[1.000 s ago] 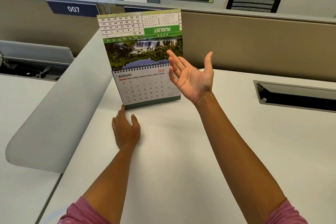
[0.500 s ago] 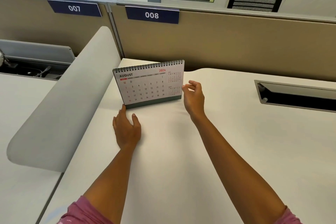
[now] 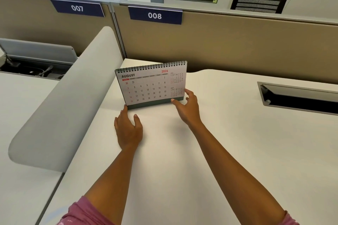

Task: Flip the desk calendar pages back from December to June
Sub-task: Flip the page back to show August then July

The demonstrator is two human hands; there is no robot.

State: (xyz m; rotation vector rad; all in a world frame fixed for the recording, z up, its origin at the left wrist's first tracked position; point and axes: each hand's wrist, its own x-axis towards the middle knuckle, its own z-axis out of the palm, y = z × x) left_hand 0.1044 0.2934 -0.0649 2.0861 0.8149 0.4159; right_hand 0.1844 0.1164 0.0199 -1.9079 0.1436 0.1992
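Note:
A spiral-bound desk calendar [image 3: 150, 86] stands upright on the white desk [image 3: 228, 151], its front page showing AUGUST 2026. My left hand [image 3: 129, 129] lies flat on the desk, fingertips touching the calendar's dark base at its lower left corner. My right hand [image 3: 188, 107] is at the calendar's lower right corner, fingers spread; the thumb tip touches the bottom edge of the page and the fingers reach past the right edge. It grips nothing that I can see.
A rounded grey divider [image 3: 60, 106] runs along the desk's left side. A tan partition [image 3: 237, 45] with labels 007 and 008 stands behind the calendar. An open cable tray [image 3: 300, 97] is recessed in the desk at right.
The raised page with the waterfall picture went over the spiral and out of sight. My right hand dropped from mid-air to the calendar's lower right corner. The left hand stayed put.

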